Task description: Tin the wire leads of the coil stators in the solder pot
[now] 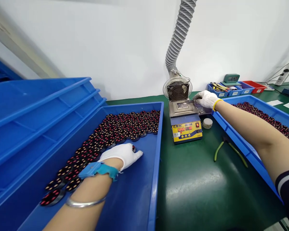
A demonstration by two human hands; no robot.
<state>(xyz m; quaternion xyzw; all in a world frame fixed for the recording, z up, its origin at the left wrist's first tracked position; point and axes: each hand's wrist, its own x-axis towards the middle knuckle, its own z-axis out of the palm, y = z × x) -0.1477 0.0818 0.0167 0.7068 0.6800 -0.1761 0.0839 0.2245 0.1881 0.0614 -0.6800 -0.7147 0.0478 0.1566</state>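
Note:
My left hand (124, 155), in a white glove, reaches into a large blue tray (156, 179). A small black round part (134, 148) shows between its thumb and fingers; the other fingertips are hidden. Just beyond it lie rows of black round parts (132, 123) with pink and cream dots. My right hand (205, 98), also gloved, is at the right edge of a solder pot (183, 109), its fingers closed together. What they hold, if anything, cannot be made out. Below it sits a small metal tray (203, 110) with silvery bits.
A fan (178, 91) and grey duct hose (180, 35) rise behind the pot. Green-handled pliers (230, 149) and a round whitish pad (207, 123) lie on the green table (195, 192). Another blue tray (274, 110) of parts stands right. Stacked blue trays (43, 118) lean left.

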